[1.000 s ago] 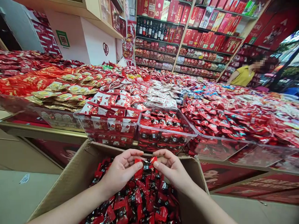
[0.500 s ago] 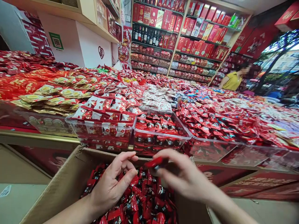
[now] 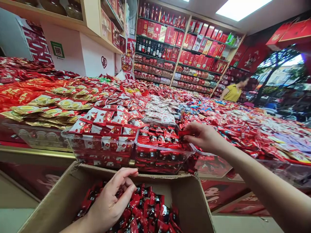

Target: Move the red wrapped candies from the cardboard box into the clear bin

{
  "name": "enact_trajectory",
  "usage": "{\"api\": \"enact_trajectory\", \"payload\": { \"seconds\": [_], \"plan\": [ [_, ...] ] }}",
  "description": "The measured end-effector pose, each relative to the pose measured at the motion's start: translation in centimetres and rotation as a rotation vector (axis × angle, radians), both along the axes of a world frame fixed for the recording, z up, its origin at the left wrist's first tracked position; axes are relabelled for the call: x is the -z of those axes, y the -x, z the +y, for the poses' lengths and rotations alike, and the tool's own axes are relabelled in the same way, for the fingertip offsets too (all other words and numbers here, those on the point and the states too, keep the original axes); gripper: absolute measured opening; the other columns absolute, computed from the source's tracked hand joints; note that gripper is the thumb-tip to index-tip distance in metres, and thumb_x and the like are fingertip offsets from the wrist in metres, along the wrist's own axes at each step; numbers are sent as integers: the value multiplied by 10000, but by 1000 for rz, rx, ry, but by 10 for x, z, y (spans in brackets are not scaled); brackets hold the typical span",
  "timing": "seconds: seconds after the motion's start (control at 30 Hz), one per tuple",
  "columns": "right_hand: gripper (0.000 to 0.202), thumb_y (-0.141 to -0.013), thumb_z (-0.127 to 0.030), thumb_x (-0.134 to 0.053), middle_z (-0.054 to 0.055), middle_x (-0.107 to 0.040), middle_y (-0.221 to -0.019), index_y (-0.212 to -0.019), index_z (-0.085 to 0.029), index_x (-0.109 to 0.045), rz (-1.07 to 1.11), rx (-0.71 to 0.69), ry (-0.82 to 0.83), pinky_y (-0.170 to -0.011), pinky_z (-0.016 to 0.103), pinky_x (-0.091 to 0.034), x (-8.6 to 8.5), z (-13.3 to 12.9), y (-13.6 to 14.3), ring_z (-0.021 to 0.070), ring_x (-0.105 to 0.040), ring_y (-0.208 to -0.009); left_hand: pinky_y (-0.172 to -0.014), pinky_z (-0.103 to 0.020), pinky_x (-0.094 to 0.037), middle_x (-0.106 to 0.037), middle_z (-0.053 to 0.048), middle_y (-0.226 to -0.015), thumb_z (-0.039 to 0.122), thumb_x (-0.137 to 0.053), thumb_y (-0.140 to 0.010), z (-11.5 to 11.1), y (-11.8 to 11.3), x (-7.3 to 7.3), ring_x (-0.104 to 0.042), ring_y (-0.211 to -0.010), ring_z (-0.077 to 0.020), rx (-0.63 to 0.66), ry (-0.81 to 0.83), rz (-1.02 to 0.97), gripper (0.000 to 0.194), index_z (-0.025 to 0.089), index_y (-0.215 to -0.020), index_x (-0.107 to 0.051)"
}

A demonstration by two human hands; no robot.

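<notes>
Since the earlier frame, the right hand (image 3: 200,137) has moved from carton (image 3: 188,197) to clear bin (image 3: 162,148). Lower centre, the left hand (image 3: 111,199), half-curled and empty, hovers over wrapped candies (image 3: 150,212); beyond, mid-frame, the right pinches a red packet (image 3: 183,133) at the bin's right side.

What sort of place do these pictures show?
Probably a sweet shop: bins heaped with wrapped packets, and wall shelves holding bottles and red boxes.
</notes>
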State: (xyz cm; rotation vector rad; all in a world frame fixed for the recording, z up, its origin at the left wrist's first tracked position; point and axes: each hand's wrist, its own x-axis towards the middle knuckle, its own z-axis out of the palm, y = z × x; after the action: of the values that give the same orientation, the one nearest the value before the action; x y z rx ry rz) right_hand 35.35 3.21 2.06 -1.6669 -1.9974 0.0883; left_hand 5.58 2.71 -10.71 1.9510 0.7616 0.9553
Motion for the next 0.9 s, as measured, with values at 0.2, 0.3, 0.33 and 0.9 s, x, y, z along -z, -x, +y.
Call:
{"api": "enact_trajectory", "payload": {
  "seconds": [0.2,0.3,0.33,0.9],
  "plan": [
    [146,-687,-152,-514,10,-631,-719,-823,-202,-532,-200,86,19,-574,236,-404,-1,-1,7,145,-573,-652,-719,-258,-428,-528,-8,-937,186,-405,-834,0,1,-1,-522,-718,-124,-12,-17,25,290,285,-1104,-364],
    [93,-713,-175,-494,4,-635,-688,-757,-205,-570,-280,87,64,-564,232,-394,-2,-2,9,142,-569,-628,-707,-251,-426,-521,-13,-940,190,-407,-837,-1,1,-2,-521,-714,-120,-5,-28,42,285,276,-1104,-356],
    [101,-719,-186,-490,5,-636,-681,-744,-206,-585,-301,81,90,-561,232,-392,-2,-1,8,144,-568,-624,-700,-247,-426,-518,-13,-935,191,-405,-839,-1,1,-2,-518,-708,-118,-3,-32,47,281,274,-1103,-355],
    [147,-738,-198,-484,56,-623,-824,-815,-180,-608,-384,48,126,-658,258,-409,-10,-11,16,178,-562,-755,-728,-243,-448,-468,-21,-973,94,-384,-825,7,1,-7,-533,-741,-105,59,-257,108,321,270,-1093,-402]
  ]
}}
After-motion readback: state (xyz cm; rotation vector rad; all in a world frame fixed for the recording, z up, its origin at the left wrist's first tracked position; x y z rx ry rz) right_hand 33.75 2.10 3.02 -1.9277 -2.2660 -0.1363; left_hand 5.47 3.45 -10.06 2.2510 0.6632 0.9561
